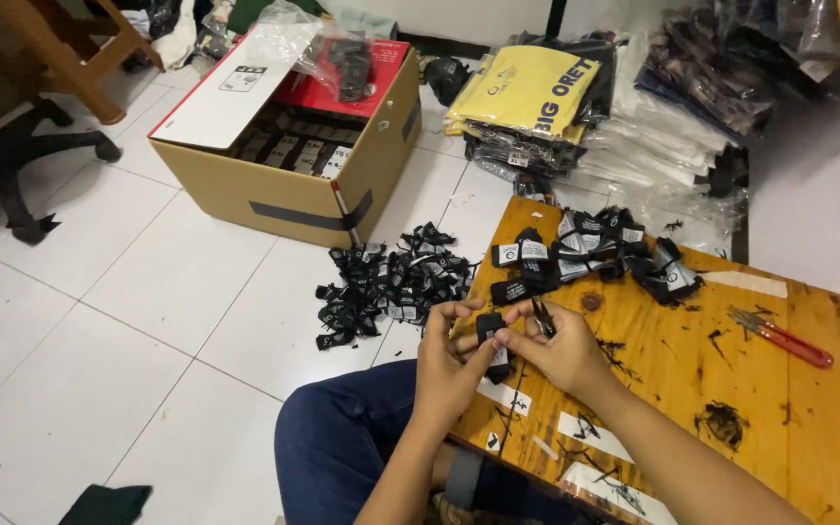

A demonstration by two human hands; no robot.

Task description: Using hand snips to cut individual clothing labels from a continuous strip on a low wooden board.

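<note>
Pinching a small black fabric label (491, 329) between the fingers (459, 313) of my left hand (446, 362), I hold it just above the near edge of the wooden worktop (692, 360). My right hand (558, 348) meets it from the other side, thumb and forefinger closed on the label's white-printed end while the same hand also grips a small thread snipper (542, 317) that pokes up past my knuckles. Both hands are clenched, not released.

The label looks light, soft and floppy, so I judge it folds at any touch and is best taken by its edges, close to the fold, with a light pinch rather than a squeeze.

Beyond my fingers lies a heap of similar labels (590, 255) on the worktop. Well off to the right of them rest red-handled scissors (782, 336). To the left of my fingers, down on the tiled floor (148, 292), sits another pile of labels (391, 284), and farther away an open cardboard box (289, 190).
</note>
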